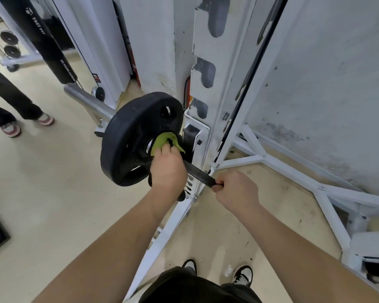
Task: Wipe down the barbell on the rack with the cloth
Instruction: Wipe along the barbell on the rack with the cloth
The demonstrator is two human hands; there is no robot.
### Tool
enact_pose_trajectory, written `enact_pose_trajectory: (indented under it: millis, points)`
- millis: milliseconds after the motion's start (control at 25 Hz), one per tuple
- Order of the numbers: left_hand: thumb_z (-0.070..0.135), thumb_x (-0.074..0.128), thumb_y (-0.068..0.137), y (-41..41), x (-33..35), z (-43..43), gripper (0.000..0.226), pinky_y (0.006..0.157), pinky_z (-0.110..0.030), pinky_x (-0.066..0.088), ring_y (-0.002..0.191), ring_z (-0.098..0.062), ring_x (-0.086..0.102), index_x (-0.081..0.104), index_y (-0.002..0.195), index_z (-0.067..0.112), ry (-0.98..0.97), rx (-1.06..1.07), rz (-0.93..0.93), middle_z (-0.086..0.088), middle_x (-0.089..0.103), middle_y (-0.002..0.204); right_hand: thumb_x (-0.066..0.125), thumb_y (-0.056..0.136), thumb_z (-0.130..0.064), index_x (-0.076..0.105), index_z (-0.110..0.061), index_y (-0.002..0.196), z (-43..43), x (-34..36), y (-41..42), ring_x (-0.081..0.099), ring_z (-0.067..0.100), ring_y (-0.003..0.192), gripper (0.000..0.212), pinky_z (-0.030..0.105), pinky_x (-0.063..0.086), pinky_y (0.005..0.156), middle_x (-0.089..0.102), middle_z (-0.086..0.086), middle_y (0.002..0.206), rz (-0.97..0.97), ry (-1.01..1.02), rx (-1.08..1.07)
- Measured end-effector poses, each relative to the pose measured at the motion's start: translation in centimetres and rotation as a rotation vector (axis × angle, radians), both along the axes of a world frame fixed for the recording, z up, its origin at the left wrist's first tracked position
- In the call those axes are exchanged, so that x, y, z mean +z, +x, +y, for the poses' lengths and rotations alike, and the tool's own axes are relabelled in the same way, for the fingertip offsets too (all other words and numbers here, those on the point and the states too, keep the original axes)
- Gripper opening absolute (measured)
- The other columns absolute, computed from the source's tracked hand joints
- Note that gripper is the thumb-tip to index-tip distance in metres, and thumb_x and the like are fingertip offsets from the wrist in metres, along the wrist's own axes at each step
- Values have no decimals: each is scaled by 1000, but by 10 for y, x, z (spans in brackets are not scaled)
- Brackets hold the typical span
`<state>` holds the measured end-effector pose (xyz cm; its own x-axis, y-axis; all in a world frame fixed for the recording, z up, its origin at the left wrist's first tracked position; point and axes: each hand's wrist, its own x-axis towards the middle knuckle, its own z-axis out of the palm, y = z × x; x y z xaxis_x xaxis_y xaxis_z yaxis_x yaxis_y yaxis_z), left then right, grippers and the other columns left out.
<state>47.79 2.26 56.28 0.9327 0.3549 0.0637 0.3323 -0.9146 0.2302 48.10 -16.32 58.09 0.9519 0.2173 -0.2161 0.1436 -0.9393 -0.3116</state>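
Gym floor [53, 193]: beige, smooth. Rack [206, 84]: white painted steel, scuffed, slotted upright, centre frame. Barbell [198, 172]: dark knurled shaft on the rack at centre, with a round black plate [129, 138] on its end. Cloth [162, 142]: green, crumpled, against the bar beside the plate, gripped by the left hand [167, 169]. Right hand [236, 189]: curled round the shaft, right of centre.

Matt black plate [127, 136], green cloth [162, 142]

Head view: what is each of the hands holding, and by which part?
The left hand grips the bunched green cloth, pressed on the barbell beside the black plate. The right hand grips the barbell by its dark shaft.
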Motion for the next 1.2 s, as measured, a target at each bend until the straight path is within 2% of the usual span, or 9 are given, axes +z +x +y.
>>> enact_pose_trajectory:
  millis: [80,200,360,560,680,800,1000,1120,1200]
  points:
    - [12,74,74,-19,1,-17,20,66,-36,47,92,-32,59,66,91,7,108,-125,54,-12,61,96,62,88,-30,73,-25,86,0,-3,-3,57,21,84,12,28,39,61,59,-5,87,-20,23,-8]
    - [13,70,80,-22,6,3,17,69,-39,51,98,-30,56,65,96,9,112,-315,66,-10,59,101,61,90,-30,74,-26,94,-1,-7,-3,54,19,89,14,28,38,64,56,-5,90,-33,27,-17]
    - [14,64,88,10,14,27,19,77,-42,53,114,-31,55,63,106,7,32,-71,84,-10,57,116,59,93,-30,74,-27,98,-1,-7,-5,49,16,85,17,28,35,63,55,-7,91,-45,25,-12]
    - [4,76,60,-41,4,-35,26,55,-32,39,81,-28,56,65,82,10,129,-328,111,-9,59,88,66,87,-26,73,-30,80,-15,1,1,61,19,72,11,26,40,57,64,-8,70,144,215,-77]
    - [1,77,68,-32,-1,-20,23,54,-33,41,82,-26,51,63,84,10,58,-375,-26,-7,55,91,61,89,-10,78,-24,99,-45,7,-4,65,15,86,24,26,50,77,71,-6,88,147,425,-199]
    - [6,75,71,-36,-1,-49,17,61,-40,42,83,-30,54,64,82,13,42,-203,-101,-7,60,90,58,94,-9,76,-21,106,-79,9,-11,63,12,97,25,25,47,88,72,-8,100,101,435,-289]
    - [16,64,72,-54,-8,-116,18,78,-42,37,99,-30,59,64,89,21,29,-625,-71,2,71,100,54,91,-10,74,-25,92,-121,-3,-26,64,17,81,25,30,48,71,70,-8,84,164,407,-298]
    - [36,63,89,-19,3,-102,13,94,-46,41,96,-31,62,61,90,23,63,-396,43,1,71,91,56,95,-16,74,-28,106,-154,-3,-39,63,4,82,24,21,46,70,67,-19,92,160,377,-311]
    - [36,61,90,-24,9,-135,14,88,-41,48,89,-30,63,61,90,22,4,-292,147,-1,70,89,56,96,-17,74,-28,106,-172,-2,-46,62,2,81,24,19,45,69,67,-19,90,153,388,-324]
